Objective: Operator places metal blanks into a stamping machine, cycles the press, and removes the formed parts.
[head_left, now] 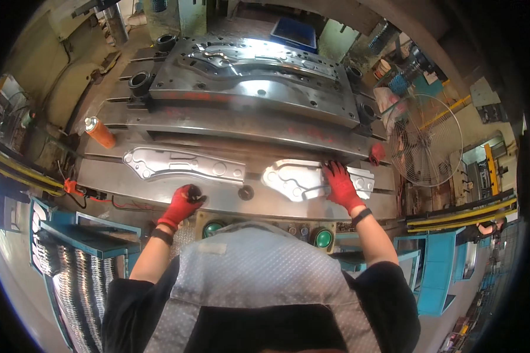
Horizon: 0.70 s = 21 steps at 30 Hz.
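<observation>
- Seen from above, a person in red gloves stands at a steel press bed (159, 182), forearms coming in from the lower edge.
- Right hand (340, 185): lies flat, fingers spread, on a shiny stamped metal panel (291, 179) at the bed's right end. It presses down on the panel and is not closed around it.
- Left hand (184, 202): near the bed's front edge, fingers curled on a small dark object; what that object is cannot be made out.
- A second, longer stamped panel (182, 165) lies on the bed to the left, apart from both hands.
- Behind the bed sits the big die block (253, 76), with an orange spray can (100, 133) at its left corner.
- Two green buttons (323, 237) sit just below the bed's front edge; a wire fan (425, 140) stands to the bed's right.
- Handling, as a judgement: the panel looks thin, stiff and fairly light, likely oily and sharp at the rim. It is best lifted by a long edge, with gloves on.
</observation>
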Tool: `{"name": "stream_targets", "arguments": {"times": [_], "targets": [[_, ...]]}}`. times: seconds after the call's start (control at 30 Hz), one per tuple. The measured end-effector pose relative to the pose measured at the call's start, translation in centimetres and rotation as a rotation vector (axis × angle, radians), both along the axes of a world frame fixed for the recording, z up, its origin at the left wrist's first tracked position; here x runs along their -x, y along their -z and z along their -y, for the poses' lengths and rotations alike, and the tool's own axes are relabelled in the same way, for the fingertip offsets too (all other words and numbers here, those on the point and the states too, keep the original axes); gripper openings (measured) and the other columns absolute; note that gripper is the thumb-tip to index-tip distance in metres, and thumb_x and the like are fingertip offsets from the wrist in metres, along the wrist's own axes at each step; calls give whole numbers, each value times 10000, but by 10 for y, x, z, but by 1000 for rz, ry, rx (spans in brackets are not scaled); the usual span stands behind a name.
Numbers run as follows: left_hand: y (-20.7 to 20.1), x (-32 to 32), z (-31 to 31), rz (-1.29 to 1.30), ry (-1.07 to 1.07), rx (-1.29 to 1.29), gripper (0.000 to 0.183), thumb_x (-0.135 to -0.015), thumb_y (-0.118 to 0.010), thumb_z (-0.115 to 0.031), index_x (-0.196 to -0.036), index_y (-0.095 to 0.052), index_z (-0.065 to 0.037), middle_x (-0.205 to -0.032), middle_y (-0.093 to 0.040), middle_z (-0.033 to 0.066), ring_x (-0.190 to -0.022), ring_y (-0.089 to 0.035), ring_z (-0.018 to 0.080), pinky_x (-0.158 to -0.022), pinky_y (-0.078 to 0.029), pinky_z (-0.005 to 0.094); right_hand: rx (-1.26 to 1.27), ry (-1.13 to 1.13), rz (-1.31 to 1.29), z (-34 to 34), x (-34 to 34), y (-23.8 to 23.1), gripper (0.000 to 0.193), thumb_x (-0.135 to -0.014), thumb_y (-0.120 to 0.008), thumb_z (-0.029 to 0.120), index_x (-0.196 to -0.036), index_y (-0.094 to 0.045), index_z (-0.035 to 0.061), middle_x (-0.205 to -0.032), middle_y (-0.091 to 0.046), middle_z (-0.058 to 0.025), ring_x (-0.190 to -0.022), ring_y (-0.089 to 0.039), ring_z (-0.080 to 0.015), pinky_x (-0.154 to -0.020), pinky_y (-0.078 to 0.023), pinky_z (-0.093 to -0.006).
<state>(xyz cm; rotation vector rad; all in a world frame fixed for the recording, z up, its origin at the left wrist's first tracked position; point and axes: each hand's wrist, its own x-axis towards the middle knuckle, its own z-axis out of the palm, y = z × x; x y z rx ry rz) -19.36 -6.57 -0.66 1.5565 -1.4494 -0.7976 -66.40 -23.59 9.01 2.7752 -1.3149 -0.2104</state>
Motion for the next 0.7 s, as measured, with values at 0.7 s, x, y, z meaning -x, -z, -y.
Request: {"name": "stream_targets", "arguments": {"times": [0.7], "targets": [[0, -9, -3, 93, -14, -78, 342, -675, -775, -293, -887, -627, -69, -857, -623, 122, -816, -599, 305, -737, -484, 362, -226, -360, 414, 290, -275, -147, 943, -537, -847, 179, -1359, -396, 77, -1284, -483, -175, -1210, -450, -310, -1001, -390, -362]]}}
